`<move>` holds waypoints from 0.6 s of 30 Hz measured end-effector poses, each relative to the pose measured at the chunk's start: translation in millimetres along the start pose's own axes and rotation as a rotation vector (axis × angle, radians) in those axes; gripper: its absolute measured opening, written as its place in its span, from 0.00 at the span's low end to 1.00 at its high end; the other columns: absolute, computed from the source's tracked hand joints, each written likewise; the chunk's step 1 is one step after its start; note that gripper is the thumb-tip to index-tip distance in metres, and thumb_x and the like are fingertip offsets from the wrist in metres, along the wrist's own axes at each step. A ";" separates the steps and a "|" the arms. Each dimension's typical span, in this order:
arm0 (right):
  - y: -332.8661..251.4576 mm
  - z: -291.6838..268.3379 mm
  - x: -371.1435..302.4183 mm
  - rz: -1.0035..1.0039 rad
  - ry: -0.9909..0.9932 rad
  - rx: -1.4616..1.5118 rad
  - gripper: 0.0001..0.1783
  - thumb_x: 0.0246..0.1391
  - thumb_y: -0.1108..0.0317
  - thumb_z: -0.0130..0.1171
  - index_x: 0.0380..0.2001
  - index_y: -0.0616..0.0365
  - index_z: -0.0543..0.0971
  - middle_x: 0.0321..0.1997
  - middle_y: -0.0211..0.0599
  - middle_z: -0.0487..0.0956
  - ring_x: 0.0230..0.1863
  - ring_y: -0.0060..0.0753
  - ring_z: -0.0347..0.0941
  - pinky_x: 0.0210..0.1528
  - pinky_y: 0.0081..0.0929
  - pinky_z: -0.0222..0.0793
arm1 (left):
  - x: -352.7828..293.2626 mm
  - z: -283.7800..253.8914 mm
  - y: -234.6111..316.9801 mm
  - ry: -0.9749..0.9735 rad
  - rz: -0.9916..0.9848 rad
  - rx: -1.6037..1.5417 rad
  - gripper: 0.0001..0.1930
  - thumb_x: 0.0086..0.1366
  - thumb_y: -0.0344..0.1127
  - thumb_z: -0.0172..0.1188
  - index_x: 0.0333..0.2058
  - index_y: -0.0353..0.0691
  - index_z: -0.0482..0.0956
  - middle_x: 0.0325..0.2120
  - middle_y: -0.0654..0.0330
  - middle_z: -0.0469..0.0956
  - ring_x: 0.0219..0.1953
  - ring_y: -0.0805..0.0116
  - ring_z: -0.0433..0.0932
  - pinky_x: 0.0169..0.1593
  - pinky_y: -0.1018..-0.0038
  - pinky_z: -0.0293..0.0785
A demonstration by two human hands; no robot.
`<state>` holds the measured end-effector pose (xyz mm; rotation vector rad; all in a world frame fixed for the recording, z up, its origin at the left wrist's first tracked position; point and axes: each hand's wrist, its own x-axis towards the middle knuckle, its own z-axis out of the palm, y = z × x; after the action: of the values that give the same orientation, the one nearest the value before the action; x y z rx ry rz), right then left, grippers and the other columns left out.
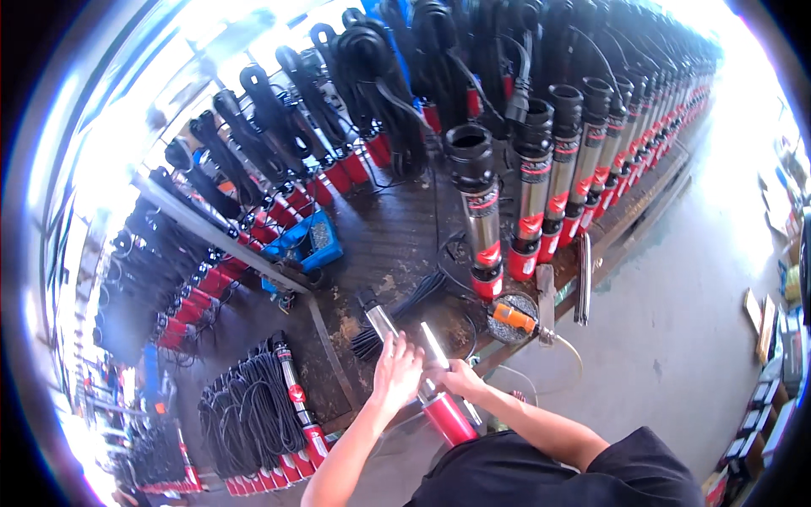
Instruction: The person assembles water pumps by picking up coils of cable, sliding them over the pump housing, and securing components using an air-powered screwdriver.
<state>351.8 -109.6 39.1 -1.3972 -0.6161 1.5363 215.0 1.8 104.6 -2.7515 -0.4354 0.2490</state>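
A submersible pump with a black top, a steel tube (380,321) and a red lower end (448,420) lies slanted from the bench edge toward my body. My left hand (397,372) is closed over its steel middle, with the fingers bent across the tube. Just right of it, my right hand (463,378) grips a narrow, shiny metal strip (432,342) that points up and away. The strip's lower end is blurred and partly hidden by the hand. Behind the pump's top, a coiled black cable (410,308) rests on the bench.
An orange air tool (514,318) with a hose lies on a round container of small metal parts (515,304) at the bench's right edge. Upright pumps (477,220) stand in a row on the right. A blue bin (321,241) stands further back; cabled pumps (253,414) lie stacked at left.
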 end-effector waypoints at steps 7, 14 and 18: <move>-31.2 1.9 -15.1 -0.603 0.422 -0.619 0.21 0.45 0.71 0.56 0.46 0.51 0.82 0.28 0.51 0.81 0.29 0.54 0.80 0.35 0.44 0.77 | 3.6 -13.9 -21.4 0.071 -0.054 -0.112 0.07 0.60 0.36 0.56 0.30 0.46 0.83 0.30 0.61 0.81 0.42 0.62 0.77 0.49 0.61 0.67; -94.8 9.1 36.2 -0.585 0.501 -0.800 0.34 0.47 0.72 0.58 0.62 0.62 0.71 0.32 0.47 0.84 0.33 0.53 0.81 0.39 0.45 0.77 | -41.7 -9.0 -85.6 0.023 -0.666 -1.828 0.13 0.71 0.39 0.57 0.33 0.36 0.82 0.28 0.56 0.84 0.32 0.69 0.82 0.40 0.72 0.76; -148.2 14.0 101.1 -0.664 0.594 -0.640 0.28 0.53 0.71 0.56 0.59 0.62 0.74 0.23 0.51 0.79 0.27 0.50 0.81 0.35 0.42 0.75 | -45.7 22.8 -103.2 0.005 -0.652 -2.053 0.11 0.68 0.36 0.59 0.32 0.33 0.83 0.29 0.59 0.84 0.31 0.74 0.80 0.41 0.74 0.75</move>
<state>392.0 46.2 119.7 -1.7598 -1.0970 0.3622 139.5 86.1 125.9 -3.7585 -2.7016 -0.9014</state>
